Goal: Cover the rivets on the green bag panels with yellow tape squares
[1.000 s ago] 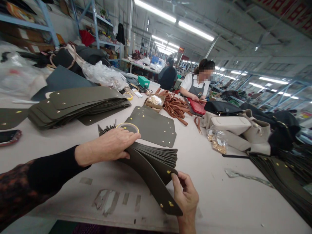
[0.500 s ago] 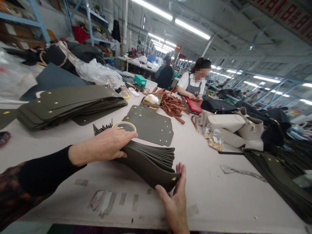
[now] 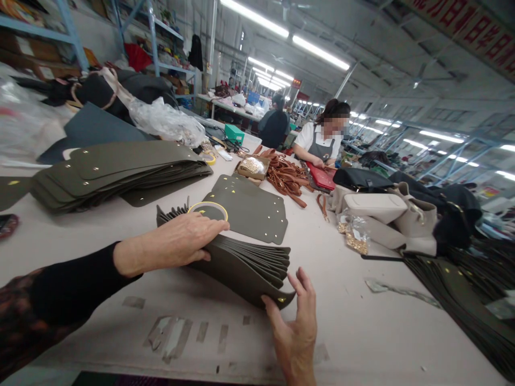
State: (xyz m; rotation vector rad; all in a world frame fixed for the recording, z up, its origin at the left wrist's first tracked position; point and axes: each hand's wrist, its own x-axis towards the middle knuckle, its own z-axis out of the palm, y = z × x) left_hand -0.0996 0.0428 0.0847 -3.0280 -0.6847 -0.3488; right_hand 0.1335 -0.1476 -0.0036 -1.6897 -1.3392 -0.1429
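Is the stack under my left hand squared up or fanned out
Fanned out: at both ends of the olive stack, the layers' edges stand apart.

1. The right hand (image 3: 295,335) has loosened its pinch: fingers now spread, thumb at the front olive panel (image 3: 235,276).
2. The panel's free end, drooping at lower centre before, now curls higher.
3. The phone (image 3: 8,225) is further cut off at frame left.

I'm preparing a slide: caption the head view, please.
Left hand holding a fanned stack of olive panels, right hand at the end of the front panel.
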